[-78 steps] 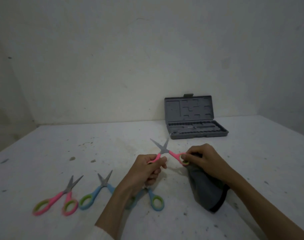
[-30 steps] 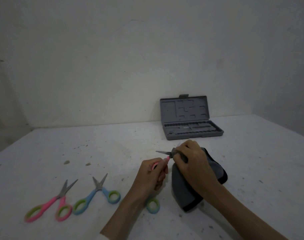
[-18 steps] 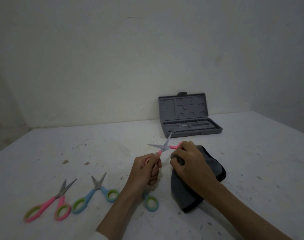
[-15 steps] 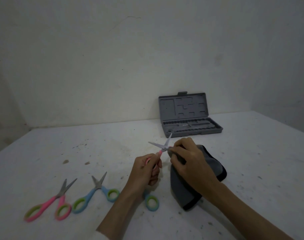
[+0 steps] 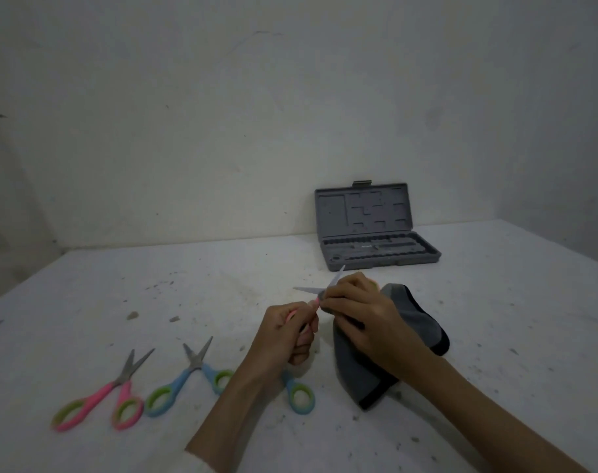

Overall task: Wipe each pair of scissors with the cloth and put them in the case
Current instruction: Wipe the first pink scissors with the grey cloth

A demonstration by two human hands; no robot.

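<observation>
My left hand (image 5: 287,331) grips the pink scissors (image 5: 313,292) by a handle, blades spread so my right hand (image 5: 354,310) can pinch the grey cloth (image 5: 405,314) round 1 blade; the case (image 5: 376,256) lies open behind.

Left hand (image 5: 287,331): grips pink handle of the held scissors (image 5: 311,291), blades spread.
Right hand (image 5: 355,310): pinches grey cloth (image 5: 403,322) against one blade.
Case (image 5: 376,233): open, beyond hands.
Table (image 5: 495,302): pink scissors (image 5: 103,394), blue scissors (image 5: 185,377) lying left.
</observation>
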